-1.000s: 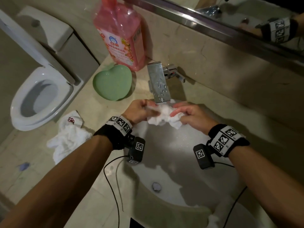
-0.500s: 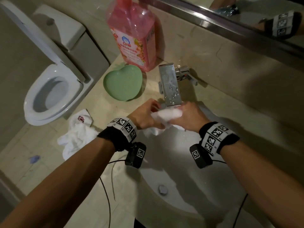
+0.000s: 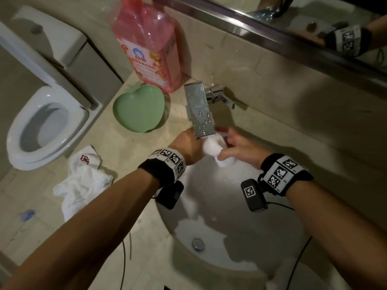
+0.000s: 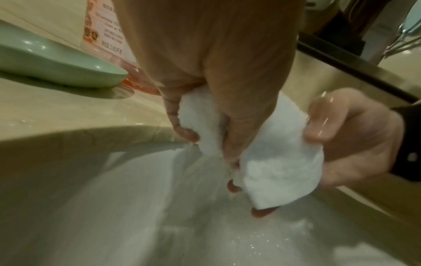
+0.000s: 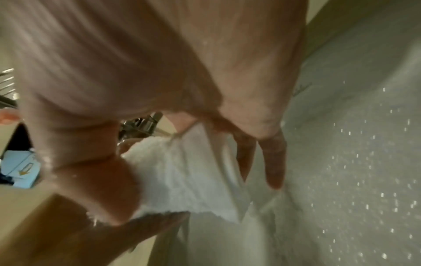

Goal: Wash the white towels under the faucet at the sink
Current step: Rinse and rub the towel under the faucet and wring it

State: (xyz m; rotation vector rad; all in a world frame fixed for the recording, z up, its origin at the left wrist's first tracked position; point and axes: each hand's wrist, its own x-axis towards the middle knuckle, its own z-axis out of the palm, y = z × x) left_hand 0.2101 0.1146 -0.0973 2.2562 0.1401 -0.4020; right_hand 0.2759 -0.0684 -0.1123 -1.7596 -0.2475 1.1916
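A wet, bunched white towel (image 3: 213, 148) (image 4: 268, 158) (image 5: 182, 172) sits just under the spout of the chrome faucet (image 3: 200, 110), above the white sink (image 3: 282, 237). My left hand (image 3: 189, 146) (image 4: 205, 111) grips its left part with curled fingers. My right hand (image 3: 238, 147) (image 4: 346, 136) (image 5: 205, 144) pinches its right part between thumb and fingers. Water runs off the towel into the basin. A second white towel (image 3: 81, 181) with a red emblem lies crumpled on the counter at the left.
A pink detergent bottle (image 3: 149, 42) and a green heart-shaped dish (image 3: 138, 108) (image 4: 45, 63) stand on the beige counter (image 3: 129, 160) left of the faucet. A toilet (image 3: 44, 126) is beyond the counter's left edge. A mirror (image 3: 314, 24) runs along the back wall. The sink drain (image 3: 198, 243) shows below.
Both hands have kept the towel under the spout while working it; the towel is now bunched tighter between them. The head view has shifted slightly.
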